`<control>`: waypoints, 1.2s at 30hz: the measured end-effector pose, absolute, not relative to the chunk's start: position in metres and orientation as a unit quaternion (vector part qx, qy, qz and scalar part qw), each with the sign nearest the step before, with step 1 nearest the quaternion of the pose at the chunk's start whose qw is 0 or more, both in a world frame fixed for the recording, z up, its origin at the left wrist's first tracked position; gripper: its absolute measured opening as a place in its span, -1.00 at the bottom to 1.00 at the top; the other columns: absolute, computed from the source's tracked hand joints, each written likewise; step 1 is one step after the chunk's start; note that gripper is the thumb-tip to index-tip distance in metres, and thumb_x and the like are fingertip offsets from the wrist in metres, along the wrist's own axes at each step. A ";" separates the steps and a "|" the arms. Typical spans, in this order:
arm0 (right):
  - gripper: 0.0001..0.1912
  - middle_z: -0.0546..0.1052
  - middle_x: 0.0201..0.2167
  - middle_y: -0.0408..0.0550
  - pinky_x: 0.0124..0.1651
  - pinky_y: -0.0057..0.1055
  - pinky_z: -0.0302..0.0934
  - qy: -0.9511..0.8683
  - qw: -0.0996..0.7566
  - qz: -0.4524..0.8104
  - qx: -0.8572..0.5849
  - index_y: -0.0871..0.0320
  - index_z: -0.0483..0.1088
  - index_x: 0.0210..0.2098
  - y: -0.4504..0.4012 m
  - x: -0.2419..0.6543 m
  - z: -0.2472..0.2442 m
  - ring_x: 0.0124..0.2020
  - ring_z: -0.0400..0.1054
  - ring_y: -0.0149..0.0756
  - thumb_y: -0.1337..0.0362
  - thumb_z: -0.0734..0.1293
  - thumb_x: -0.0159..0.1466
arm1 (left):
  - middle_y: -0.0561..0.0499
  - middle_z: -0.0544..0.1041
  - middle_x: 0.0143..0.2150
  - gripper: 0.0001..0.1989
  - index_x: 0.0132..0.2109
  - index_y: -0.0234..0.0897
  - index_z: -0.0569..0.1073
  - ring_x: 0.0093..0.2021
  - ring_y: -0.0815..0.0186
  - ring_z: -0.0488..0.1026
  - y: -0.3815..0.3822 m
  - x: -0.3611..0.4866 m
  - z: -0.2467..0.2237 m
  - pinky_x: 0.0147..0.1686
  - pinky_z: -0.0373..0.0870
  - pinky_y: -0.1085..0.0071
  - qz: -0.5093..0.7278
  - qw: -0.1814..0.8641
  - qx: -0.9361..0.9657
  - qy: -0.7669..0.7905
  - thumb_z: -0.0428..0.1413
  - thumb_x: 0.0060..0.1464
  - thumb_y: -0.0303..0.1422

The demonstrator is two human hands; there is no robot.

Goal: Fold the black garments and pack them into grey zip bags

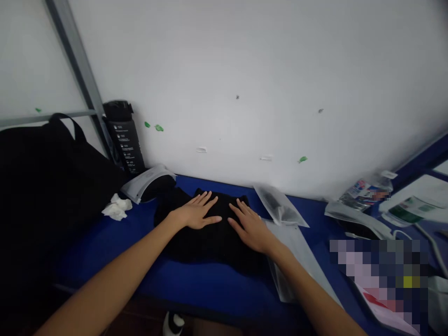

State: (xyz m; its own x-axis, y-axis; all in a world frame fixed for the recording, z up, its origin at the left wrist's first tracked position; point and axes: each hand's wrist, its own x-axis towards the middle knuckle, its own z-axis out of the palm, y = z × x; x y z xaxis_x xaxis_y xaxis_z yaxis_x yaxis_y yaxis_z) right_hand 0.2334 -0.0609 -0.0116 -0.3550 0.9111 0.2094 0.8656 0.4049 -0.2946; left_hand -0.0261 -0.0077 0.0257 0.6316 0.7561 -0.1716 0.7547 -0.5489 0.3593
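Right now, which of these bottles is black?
The tall bottle with white markings, beside the big black bag; the plastic bottle on the far side, to your right, is see-through.

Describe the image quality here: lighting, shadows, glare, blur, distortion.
Head view: dim, flat light, no strong glare on the wall; black fabric and black bag too dark to show most folds; slight overall softness; black bottle leaning, probably wide-lens distortion; coarse pixel blocks hiding detail at lower right.

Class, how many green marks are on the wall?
4: a mark far left, a second mark and third mark right of the black bottle, a fourth mark further right. The bag may hide more.
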 end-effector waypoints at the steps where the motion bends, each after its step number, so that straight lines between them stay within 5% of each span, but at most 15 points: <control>1: -0.32 0.09 0.55 0.19 0.48 0.20 0.04 -0.818 0.169 0.067 -0.545 0.06 0.16 0.50 -0.061 0.233 -0.011 0.56 -0.05 0.15 -0.11 0.11 0.52 | -0.22 -0.39 0.61 0.06 0.61 -0.28 -0.18 0.62 -0.06 -0.42 -0.007 -0.024 0.028 0.53 -0.30 -0.10 -0.008 0.208 0.878 0.431 -0.19 0.27 0.35; 6: -0.32 -0.08 0.60 0.15 0.43 0.28 0.09 -0.812 0.155 0.076 -0.558 0.05 0.16 0.50 -0.066 0.227 0.000 0.55 -0.04 0.23 -0.11 0.11 0.52 | -0.26 -0.49 0.58 0.21 0.60 -0.36 -0.28 0.60 -0.11 -0.50 -0.003 -0.019 0.038 0.52 -0.34 -0.13 -0.101 0.216 0.869 0.434 -0.12 0.17 0.41; 11: -0.40 -0.04 0.60 -0.02 0.49 0.17 0.02 -0.843 0.151 0.073 -0.512 -0.06 0.11 0.52 -0.067 0.223 0.009 0.57 -0.07 0.04 0.05 0.11 0.54 | -0.21 -0.46 0.60 0.20 0.61 -0.29 -0.25 0.60 -0.15 -0.47 0.003 -0.020 0.034 0.51 -0.30 -0.17 -0.073 0.211 0.874 0.432 -0.14 0.14 0.43; 14: -0.41 0.05 0.58 -0.06 0.53 0.14 -0.06 -0.858 0.123 0.078 -0.492 -0.04 0.11 0.53 -0.065 0.223 0.009 0.58 -0.12 0.01 0.13 0.11 0.53 | -0.31 -0.28 0.60 0.21 0.60 -0.29 -0.09 0.59 -0.29 -0.34 0.009 -0.004 0.040 0.48 -0.21 -0.27 -0.094 0.197 0.854 0.472 -0.01 0.08 0.42; 17: -0.39 0.02 0.58 -0.02 0.55 0.15 -0.11 -0.856 0.118 0.072 -0.497 0.04 0.10 0.53 -0.062 0.225 0.004 0.60 -0.19 0.02 0.14 0.10 0.53 | -0.36 0.01 0.58 -0.02 0.54 -0.23 0.15 0.56 -0.37 -0.08 0.008 0.025 0.049 0.43 -0.05 -0.34 -0.099 0.178 0.832 0.515 -0.04 0.21 0.31; 20: -0.38 -0.03 0.59 0.03 0.57 0.12 -0.16 -0.857 0.106 0.073 -0.499 0.10 0.10 0.53 -0.059 0.227 -0.003 0.60 -0.24 0.01 0.10 0.07 0.55 | -0.33 0.10 0.56 -0.30 0.51 -0.23 0.20 0.55 -0.31 0.02 -0.008 0.046 0.046 0.37 0.16 -0.27 -0.046 0.121 0.816 0.563 -0.21 0.43 0.04; 24: -0.37 -0.03 0.59 -0.02 0.57 0.13 -0.18 -0.853 0.104 0.074 -0.506 0.00 0.06 0.55 -0.057 0.229 -0.009 0.60 -0.23 0.01 0.02 0.04 0.56 | -0.29 0.05 0.58 -0.39 0.50 -0.29 0.20 0.59 -0.12 -0.06 -0.030 0.038 0.024 0.46 0.04 -0.11 0.029 0.044 0.818 0.572 -0.29 0.49 -0.14; 30: -0.37 -0.04 0.59 0.02 0.54 0.14 -0.10 -0.850 0.133 0.076 -0.503 -0.02 0.11 0.53 -0.057 0.233 -0.004 0.59 -0.19 0.05 -0.04 0.07 0.55 | -0.11 0.02 0.60 -0.40 0.53 -0.13 0.16 0.60 0.08 -0.07 -0.018 -0.010 0.013 0.49 0.03 -0.02 0.089 0.093 0.870 0.476 -0.26 0.50 -0.08; 36: -0.39 0.04 0.58 0.02 0.54 0.12 -0.06 -0.870 0.168 0.091 -0.454 0.00 0.14 0.51 -0.054 0.239 -0.004 0.57 -0.07 -0.02 0.01 0.09 0.54 | -0.16 0.18 0.55 -0.46 0.45 -0.17 0.33 0.56 0.12 0.09 -0.016 -0.017 0.015 0.48 0.07 0.06 0.147 0.118 0.864 0.467 -0.20 0.51 -0.12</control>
State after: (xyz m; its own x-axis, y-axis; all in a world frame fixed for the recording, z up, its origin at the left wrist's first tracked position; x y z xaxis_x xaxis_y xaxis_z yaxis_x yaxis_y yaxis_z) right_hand 0.2390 -0.0537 -0.0037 -0.5313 0.8209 0.2094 0.7599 0.5711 -0.3106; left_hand -0.0171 -0.0158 0.0150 0.5202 0.8417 0.1445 0.7723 -0.5359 0.3411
